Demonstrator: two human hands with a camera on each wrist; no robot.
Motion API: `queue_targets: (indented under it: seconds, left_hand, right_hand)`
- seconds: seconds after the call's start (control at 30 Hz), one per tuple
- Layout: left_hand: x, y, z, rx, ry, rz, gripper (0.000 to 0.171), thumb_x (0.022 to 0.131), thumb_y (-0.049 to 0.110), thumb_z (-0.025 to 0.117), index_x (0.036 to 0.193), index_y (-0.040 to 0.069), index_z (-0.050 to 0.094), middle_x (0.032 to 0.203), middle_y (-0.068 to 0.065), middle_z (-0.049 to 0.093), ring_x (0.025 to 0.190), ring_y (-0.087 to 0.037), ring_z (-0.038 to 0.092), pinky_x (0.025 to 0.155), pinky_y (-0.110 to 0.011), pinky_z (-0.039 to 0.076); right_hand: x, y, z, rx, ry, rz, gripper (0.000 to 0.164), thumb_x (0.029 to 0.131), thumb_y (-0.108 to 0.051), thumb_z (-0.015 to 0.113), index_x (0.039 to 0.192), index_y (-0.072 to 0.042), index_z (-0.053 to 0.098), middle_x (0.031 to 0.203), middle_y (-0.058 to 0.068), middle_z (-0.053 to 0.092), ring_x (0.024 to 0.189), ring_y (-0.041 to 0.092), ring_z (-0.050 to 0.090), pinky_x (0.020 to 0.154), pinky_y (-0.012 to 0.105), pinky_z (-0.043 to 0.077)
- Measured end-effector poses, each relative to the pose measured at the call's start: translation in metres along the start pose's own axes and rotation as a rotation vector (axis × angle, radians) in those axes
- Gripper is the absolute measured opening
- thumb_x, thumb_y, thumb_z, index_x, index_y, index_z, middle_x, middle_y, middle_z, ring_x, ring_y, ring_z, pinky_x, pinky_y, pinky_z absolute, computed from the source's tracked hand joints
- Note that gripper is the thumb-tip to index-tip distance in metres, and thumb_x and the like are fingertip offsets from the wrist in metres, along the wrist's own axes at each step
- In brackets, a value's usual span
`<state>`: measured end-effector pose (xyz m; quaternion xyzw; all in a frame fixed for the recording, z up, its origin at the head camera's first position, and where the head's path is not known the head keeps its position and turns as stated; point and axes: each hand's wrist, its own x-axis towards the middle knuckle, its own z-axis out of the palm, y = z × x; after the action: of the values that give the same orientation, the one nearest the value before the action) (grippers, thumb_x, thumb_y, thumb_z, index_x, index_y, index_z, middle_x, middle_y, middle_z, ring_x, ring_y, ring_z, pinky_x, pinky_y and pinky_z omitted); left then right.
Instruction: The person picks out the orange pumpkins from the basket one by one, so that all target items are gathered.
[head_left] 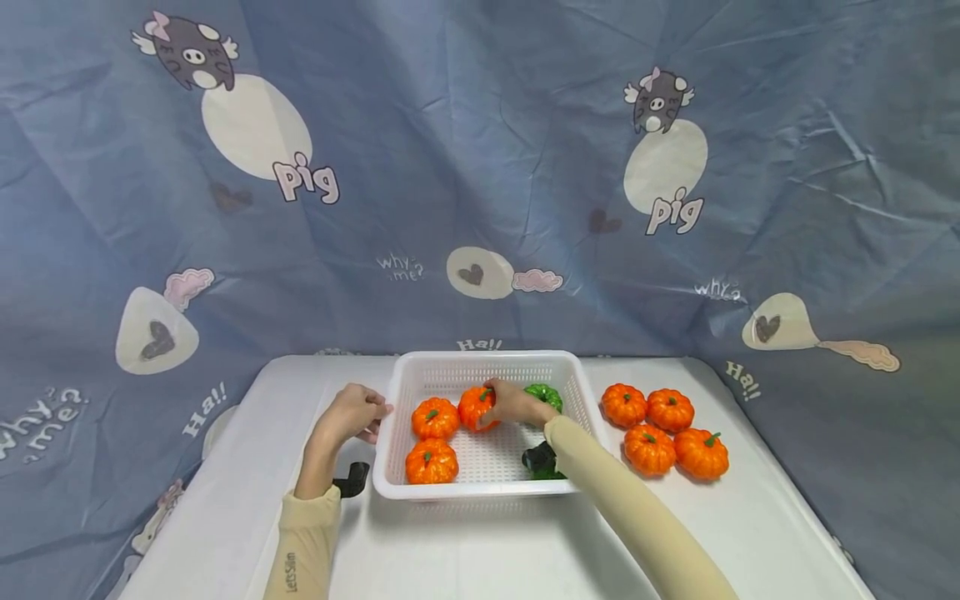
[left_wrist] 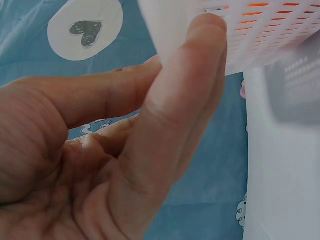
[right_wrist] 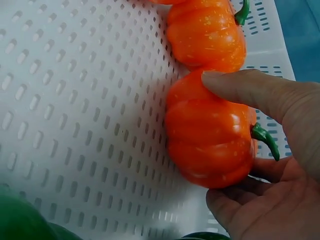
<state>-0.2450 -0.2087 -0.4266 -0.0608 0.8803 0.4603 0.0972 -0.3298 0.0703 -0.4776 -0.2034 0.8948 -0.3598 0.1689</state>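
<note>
My right hand [head_left: 517,403] is inside a white perforated plastic basket [head_left: 480,489] and grips a small orange pumpkin [right_wrist: 210,135] with a green stem. The thumb lies across its side, and fingers reach around the opposite side. Two more orange pumpkins [head_left: 436,418] [head_left: 431,462] sit at the basket's left. On the right side are green ones [head_left: 545,392], partly hidden by my right arm and wrist camera. At the basket's left side, my left hand [head_left: 351,414] touches the wall with fairly straight fingers; no curl around the rim is visible.
Several orange pumpkins [head_left: 649,449] stand grouped on the white table [head_left: 750,517], right of the basket. A blue printed cloth [head_left: 480,167] hangs behind the table and along its sides. The black wrist camera [head_left: 352,480] sits at my left wrist.
</note>
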Motion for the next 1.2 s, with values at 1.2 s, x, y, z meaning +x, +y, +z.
queue_targets:
  seconds: [1.2]
  left_hand:
    - [-0.001, 0.001, 0.002, 0.003, 0.004, -0.002, 0.029, 0.092, 0.008, 0.061, 0.113, -0.013, 0.061, 0.076, -0.014, 0.067, 0.058, -0.014, 0.063, 0.054, -0.029, 0.06]
  right_hand:
    - [-0.086, -0.031, -0.05, 0.03, 0.046, -0.038, 0.083, 0.07, -0.022, 0.082, 0.14, -0.001, 0.044, 0.124, 0.013, 0.061, 0.108, 0.023, 0.06, 0.092, 0.037, 0.054]
